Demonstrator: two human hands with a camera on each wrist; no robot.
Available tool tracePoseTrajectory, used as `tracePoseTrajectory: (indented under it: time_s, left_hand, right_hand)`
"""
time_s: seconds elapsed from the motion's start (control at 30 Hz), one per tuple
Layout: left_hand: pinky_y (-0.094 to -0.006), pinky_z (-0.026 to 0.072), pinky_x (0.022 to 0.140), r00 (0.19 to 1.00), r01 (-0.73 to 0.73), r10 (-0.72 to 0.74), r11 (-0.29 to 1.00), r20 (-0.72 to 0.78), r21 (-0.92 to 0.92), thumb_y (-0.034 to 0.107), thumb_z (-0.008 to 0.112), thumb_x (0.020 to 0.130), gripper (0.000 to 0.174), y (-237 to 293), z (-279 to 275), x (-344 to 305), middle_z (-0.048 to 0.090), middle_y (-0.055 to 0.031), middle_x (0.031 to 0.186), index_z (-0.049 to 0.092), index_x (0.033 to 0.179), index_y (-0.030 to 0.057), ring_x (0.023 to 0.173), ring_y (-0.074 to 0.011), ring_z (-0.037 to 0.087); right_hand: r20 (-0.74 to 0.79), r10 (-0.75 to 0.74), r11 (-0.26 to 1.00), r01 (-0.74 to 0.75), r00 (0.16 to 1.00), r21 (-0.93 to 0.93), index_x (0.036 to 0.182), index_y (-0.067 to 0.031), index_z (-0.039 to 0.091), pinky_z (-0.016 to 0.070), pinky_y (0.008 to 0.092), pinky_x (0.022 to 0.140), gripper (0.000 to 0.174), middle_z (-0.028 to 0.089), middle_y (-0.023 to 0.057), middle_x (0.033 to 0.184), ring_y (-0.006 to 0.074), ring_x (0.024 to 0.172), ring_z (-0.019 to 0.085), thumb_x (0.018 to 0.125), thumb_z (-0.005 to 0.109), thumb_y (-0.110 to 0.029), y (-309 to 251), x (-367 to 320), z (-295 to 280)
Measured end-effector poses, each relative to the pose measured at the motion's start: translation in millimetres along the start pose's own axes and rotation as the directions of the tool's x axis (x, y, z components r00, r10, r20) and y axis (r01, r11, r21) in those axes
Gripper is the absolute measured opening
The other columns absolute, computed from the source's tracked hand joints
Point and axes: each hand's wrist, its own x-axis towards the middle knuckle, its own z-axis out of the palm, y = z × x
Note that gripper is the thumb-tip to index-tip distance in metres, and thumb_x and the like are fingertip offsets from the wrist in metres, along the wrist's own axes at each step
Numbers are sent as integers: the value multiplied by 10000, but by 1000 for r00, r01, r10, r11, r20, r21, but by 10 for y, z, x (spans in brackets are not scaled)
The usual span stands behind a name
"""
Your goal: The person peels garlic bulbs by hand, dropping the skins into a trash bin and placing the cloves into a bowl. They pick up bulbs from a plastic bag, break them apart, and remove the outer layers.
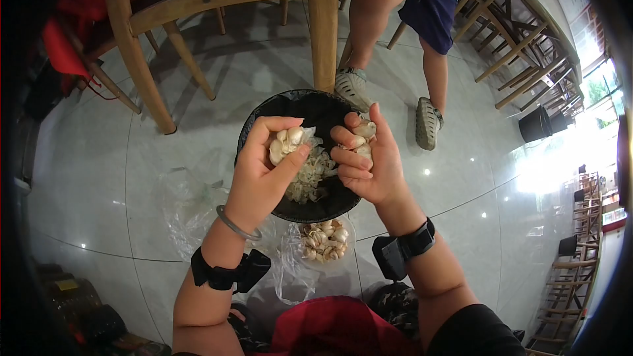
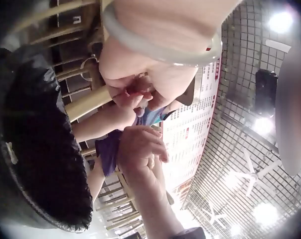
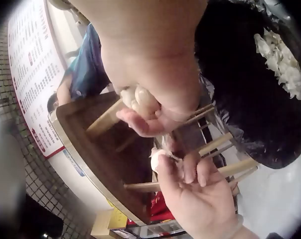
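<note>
Above a black-lined bin [image 1: 264,107], the left hand [image 1: 258,165] grips a garlic bulb [image 1: 285,145] with loose skin at its edge. Level with it, the right hand [image 1: 374,165] has its fingers curled round several garlic cloves [image 1: 362,148], its thumb pointing up. In the right wrist view, cloves [image 3: 140,101] lie in the right palm, and the left hand [image 3: 200,199] pinches pale garlic below. Garlic skins [image 1: 310,178] lie inside the bin. A clear bowl [image 1: 351,237] of garlic stands on the floor between the forearms.
Clear plastic bags [image 1: 191,214] lie left of the bowl. A wooden chair [image 1: 323,26] stands just beyond the bin. Another person's legs [image 1: 376,13] and shoes [image 1: 428,123] are near its far right side. Dark bottles [image 1: 82,306] stand at lower left.
</note>
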Motion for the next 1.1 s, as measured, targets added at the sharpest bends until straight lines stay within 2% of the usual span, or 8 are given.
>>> tracePoseTrajectory:
  time_s: [0.2, 0.33, 0.47, 0.57, 0.77, 0.87, 0.97, 1.1]
  left_hand:
    - [-231, 456, 767, 995, -99, 101, 972, 4, 215, 23, 597, 853, 301, -73, -47, 50, 562, -59, 988, 462, 1122, 12, 893, -101, 550]
    - [-236, 456, 762, 998, -41, 21, 912, 52, 407, 18, 570, 867, 323, -90, -44, -1, 521, -81, 1005, 371, 1121, 22, 902, -117, 537]
    - [-272, 450, 787, 991, -104, 54, 886, 123, 452, 25, 548, 877, 306, -98, -16, -51, 473, -108, 1033, 339, 1100, 11, 929, -143, 518]
    - [-301, 447, 804, 983, -135, 61, 876, 172, 462, 29, 535, 879, 305, -25, 13, -81, 466, -124, 1032, 327, 1100, 3, 939, -169, 519]
    - [-304, 440, 796, 916, -400, 309, 729, 254, 555, -2, 547, 858, 350, -98, 56, -81, 467, -144, 1006, 296, 1102, 12, 914, -210, 527]
    - [-304, 440, 754, 836, -548, 436, 704, 333, 452, -32, 559, 841, 328, -154, 103, -65, 474, -150, 981, 319, 1057, 26, 852, -204, 521]
    - [-318, 440, 706, 809, -578, 474, 746, 348, 330, -77, 549, 821, 296, -193, 204, -33, 489, -154, 927, 351, 1009, 38, 787, -239, 515]
    - [-350, 440, 730, 858, -512, 462, 747, 222, 424, -37, 581, 802, 267, -208, 340, -71, 494, -161, 906, 418, 1008, 16, 812, -314, 520]
  right_hand:
    - [-87, -98, 793, 25, 991, -609, 1038, -86, 520, 308, 214, 442, 176, 509, 48, 707, 120, 559, 439, 928, 416, -177, -29, -48, 118]
    - [25, -336, 49, 44, 942, -998, 1120, -41, 598, 427, 249, 586, 262, 583, 59, 740, 163, 620, 539, 885, 511, -119, 111, -56, 175]
    - [243, -343, -368, 108, 907, -923, 1109, -52, 609, 479, 331, 745, 304, 637, 156, 945, 303, 834, 624, 839, 609, -190, 231, -21, 213]
    - [242, -298, -330, 138, 924, -934, 1102, -33, 607, 484, 310, 727, 294, 649, 142, 923, 243, 798, 632, 859, 595, -197, 227, -27, 220]
    - [98, -459, 160, 191, 883, -969, 1013, 5, 612, 464, 233, 633, 303, 633, 39, 832, 88, 721, 568, 928, 528, -273, 370, 5, 130]
    - [-210, -394, 633, 99, 895, -768, 900, -48, 603, 389, 195, 523, 313, 580, -5, 752, 51, 635, 505, 952, 472, -327, 312, -19, 177]
    - [-223, -270, 745, 56, 937, -665, 818, -98, 559, 318, 179, 470, 329, 517, -27, 693, 28, 592, 442, 961, 434, -367, 304, -14, 113]
    - [-244, -595, 577, 195, 766, -793, 816, -88, 540, 349, 197, 494, 337, 479, -30, 676, 45, 597, 442, 960, 438, -376, 428, 2, 228]
